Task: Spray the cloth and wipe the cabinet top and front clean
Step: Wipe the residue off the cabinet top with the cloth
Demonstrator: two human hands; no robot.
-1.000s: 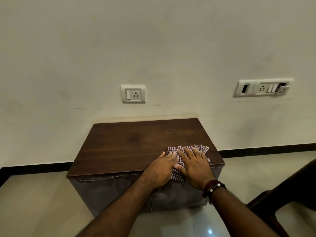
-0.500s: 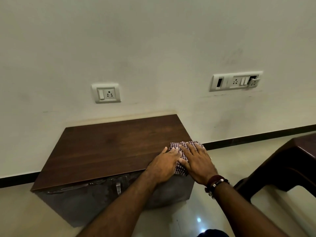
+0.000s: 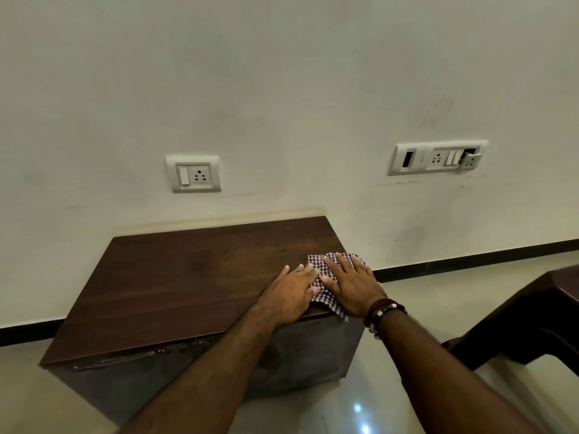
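A low cabinet stands against the wall, with a dark wooden top (image 3: pixel 188 277) and a grey front (image 3: pixel 175 374). A checked maroon-and-white cloth (image 3: pixel 322 280) lies bunched at the top's front right corner, one end hanging over the edge. My left hand (image 3: pixel 289 296) lies flat on the cloth's left part, fingers together. My right hand (image 3: pixel 351 283) presses flat on the cloth's right part, fingers spread, with bracelets on the wrist. No spray bottle is in view.
A dark brown plastic chair (image 3: pixel 532 321) stands close on the right. The wall behind carries a socket plate (image 3: pixel 193 173) and a wider switch panel (image 3: pixel 438 157). Glossy pale floor tiles (image 3: pixel 344 408) lie below, with a black skirting strip (image 3: pixel 470 261) along the wall.
Both hands have stayed pressed on the cloth, which has slid right to the top's front right corner and bunched up. The camera has swung, bringing the chair further into view.
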